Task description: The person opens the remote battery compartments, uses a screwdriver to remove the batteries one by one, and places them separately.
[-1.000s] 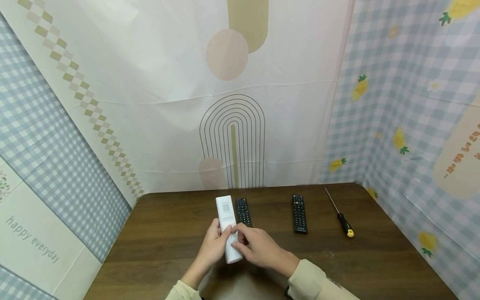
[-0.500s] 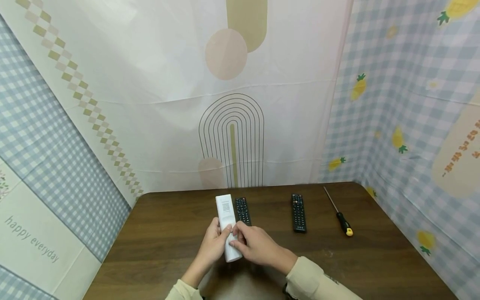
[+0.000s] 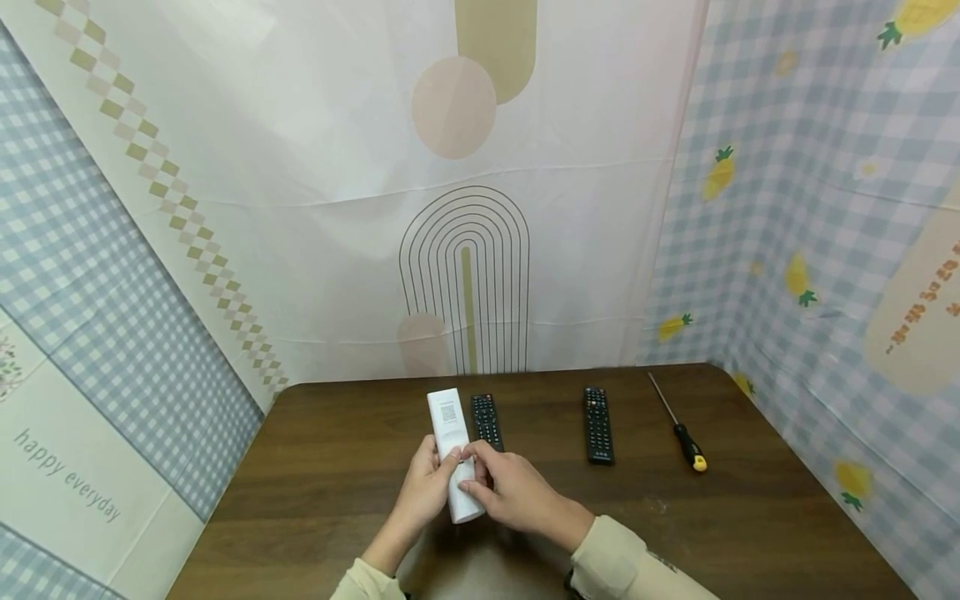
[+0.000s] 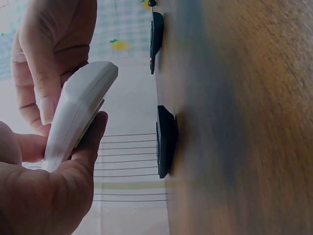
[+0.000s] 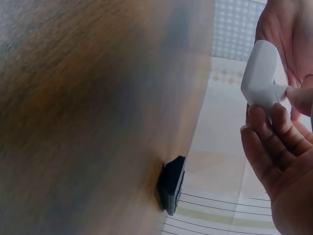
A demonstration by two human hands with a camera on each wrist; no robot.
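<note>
Both hands are closed around the white remote (image 3: 454, 457), held just above the table (image 3: 315, 492): the left hand (image 3: 427, 492) cups its left side, the right hand (image 3: 517, 493) pinches its near end.

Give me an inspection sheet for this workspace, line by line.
Surface: dark brown wooden table.
Job's things: long white plastic remote, held above the table, back side up.
Clutter: two black button remotes; screwdriver with black and yellow handle at right.
Hands: left hand grips the white remote; right hand pinches its near end.
Cables: nothing seen.
Surroundings: patterned cloth backdrops on three sides.
</note>
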